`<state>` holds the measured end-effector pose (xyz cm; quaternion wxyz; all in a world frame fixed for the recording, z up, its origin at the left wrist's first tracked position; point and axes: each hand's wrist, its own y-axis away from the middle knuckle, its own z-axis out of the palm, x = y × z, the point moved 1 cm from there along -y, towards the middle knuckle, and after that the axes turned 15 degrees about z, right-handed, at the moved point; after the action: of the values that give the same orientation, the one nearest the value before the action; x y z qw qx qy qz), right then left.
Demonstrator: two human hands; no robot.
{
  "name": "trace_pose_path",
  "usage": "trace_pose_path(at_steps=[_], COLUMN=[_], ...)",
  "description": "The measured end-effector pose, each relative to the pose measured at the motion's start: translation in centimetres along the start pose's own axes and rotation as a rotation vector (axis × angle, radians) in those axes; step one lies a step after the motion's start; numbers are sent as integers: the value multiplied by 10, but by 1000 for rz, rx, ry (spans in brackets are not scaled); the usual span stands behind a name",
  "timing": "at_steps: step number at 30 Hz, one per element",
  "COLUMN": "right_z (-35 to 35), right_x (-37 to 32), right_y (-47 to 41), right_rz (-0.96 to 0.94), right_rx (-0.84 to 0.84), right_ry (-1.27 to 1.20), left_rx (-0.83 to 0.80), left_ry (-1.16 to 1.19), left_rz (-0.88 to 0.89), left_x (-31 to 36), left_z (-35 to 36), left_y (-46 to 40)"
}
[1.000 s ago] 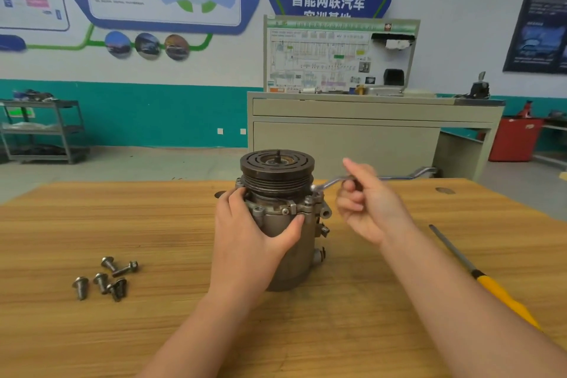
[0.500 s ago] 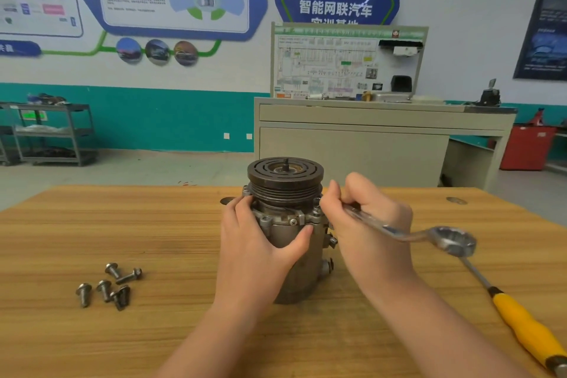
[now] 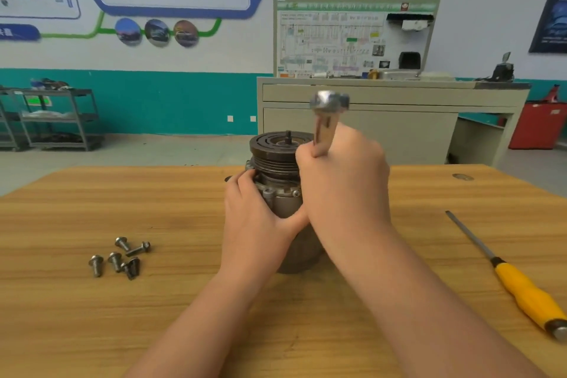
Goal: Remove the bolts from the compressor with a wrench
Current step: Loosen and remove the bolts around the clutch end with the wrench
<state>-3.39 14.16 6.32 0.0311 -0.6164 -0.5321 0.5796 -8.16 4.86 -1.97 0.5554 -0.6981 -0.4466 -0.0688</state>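
A grey metal compressor [image 3: 277,175] with a dark grooved pulley on top stands upright in the middle of the wooden table [image 3: 92,316]. My left hand [image 3: 256,224] grips its body from the left and front. My right hand [image 3: 343,187] grips a silver wrench [image 3: 326,120] and covers the compressor's right side. The wrench sticks up out of my fist, its ring end blurred above the pulley. A bolt head [image 3: 296,193] shows on the flange between my hands. Several removed bolts [image 3: 121,258] lie loose on the table to the left.
A screwdriver [image 3: 518,285] with a yellow handle lies at the right of the table, its shaft pointing away from me. A round hole [image 3: 462,176] sits in the tabletop at the far right. Beyond the table stand a grey cabinet [image 3: 383,120] and a shelf cart [image 3: 52,116].
My right hand swung the wrench from lying out to the right up to nearly vertical and moved in against the compressor's right side. My left hand stayed on the compressor.
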Motion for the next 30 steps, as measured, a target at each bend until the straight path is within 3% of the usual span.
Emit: trace_pose_path(at_steps=[8,11,16,24,30], right_z=[-10,-8,-15,-13,4], right_x=[16,22,24,15,1], right_y=[-53,-57,-56,-33,13], right_rz=[463,517,395,236,-125], right_rx=[-351,-417,-266,-129,-66], right_ry=[-244,-308,-349,-74,176], left_rx=[55,58,56,47,33], left_ry=[-18,-14,-21,-22,151], left_rz=[52,56,56,69,-25], left_x=[-4,-5,-8,-9,-5], left_z=[3,3,4,4,1], left_y=[0,0,-1,-1,-3])
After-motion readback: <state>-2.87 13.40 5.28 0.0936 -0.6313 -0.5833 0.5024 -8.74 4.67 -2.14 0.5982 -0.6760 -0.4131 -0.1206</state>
